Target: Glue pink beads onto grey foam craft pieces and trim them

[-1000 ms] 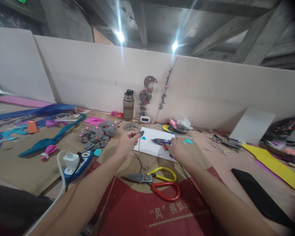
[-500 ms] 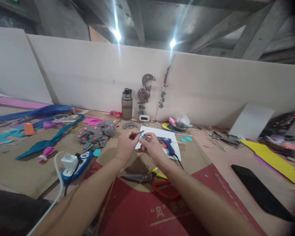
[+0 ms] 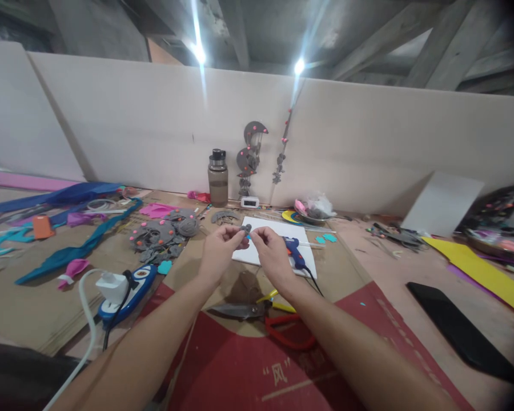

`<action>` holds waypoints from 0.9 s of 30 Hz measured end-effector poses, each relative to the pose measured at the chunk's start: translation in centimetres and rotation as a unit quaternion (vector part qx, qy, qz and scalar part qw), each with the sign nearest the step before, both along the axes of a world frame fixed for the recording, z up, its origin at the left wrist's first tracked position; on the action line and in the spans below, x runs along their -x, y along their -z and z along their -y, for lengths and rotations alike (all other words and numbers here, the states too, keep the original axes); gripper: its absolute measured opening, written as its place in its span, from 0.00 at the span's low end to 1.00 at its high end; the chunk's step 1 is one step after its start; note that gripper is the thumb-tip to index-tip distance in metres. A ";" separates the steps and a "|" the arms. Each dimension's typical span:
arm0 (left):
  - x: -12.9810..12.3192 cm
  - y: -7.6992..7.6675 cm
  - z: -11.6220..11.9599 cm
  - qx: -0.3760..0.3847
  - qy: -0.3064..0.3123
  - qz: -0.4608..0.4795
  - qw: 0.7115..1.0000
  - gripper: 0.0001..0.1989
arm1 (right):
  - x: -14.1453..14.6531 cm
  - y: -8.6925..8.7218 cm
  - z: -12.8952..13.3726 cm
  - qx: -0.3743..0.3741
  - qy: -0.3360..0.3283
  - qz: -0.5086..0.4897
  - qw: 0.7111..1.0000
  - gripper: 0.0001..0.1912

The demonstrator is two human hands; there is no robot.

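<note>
Now off the glue gun (image 3: 298, 258), the right hand (image 3: 272, 249), fingertips bunched, hold unclear, meets at its ten o'clock a small grey piece (image 3: 247, 228) pinched in the left hand (image 3: 218, 248).

At the fingers (image 3: 231, 238) of the left hand (image 3: 216, 251) is a small cutout (image 3: 247, 229); the right hand (image 3: 274, 251) is just right of it. Below and beyond the fingers lies a board (image 3: 247, 257), a glue gun (image 3: 296, 253) on it to their right. Scissors (image 3: 237, 310) lie before them on cardboard (image 3: 240, 365). Left of them lie piled cutouts (image 3: 163, 234) and, nearer, a power strip (image 3: 143, 277). Behind them stand a bottle (image 3: 218, 182), leftward, and a digital clock (image 3: 250, 202). A smartphone (image 3: 454, 325) lies far right, nearer the wearer.
</note>
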State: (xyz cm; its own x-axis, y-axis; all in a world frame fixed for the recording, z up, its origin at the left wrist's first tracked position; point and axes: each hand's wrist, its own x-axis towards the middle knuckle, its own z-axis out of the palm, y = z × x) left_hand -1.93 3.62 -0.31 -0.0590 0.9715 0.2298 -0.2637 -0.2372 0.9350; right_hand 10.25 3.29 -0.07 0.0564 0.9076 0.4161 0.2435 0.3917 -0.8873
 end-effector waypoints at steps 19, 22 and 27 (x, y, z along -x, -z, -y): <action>-0.2 0.0 0.0 0.043 0.107 0.113 0.987 0.11 | -0.4 -0.8 0.4 -0.001 0.041 0.074 0.996 0.10; -0.2 0.0 -0.1 0.042 0.116 0.113 0.986 0.10 | -0.5 -0.8 0.2 -0.002 0.045 0.082 0.996 0.10; -0.2 0.4 -0.3 0.031 0.129 0.101 0.986 0.09 | -0.7 -0.7 0.1 0.000 0.058 0.103 0.993 0.09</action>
State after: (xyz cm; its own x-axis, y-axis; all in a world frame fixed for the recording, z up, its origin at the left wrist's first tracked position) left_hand -1.71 3.94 -0.75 0.1534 0.9718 0.1790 -0.4901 -0.0825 0.8678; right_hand 10.96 3.18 0.61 0.0748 0.8997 0.4300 0.4641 0.3503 -0.8136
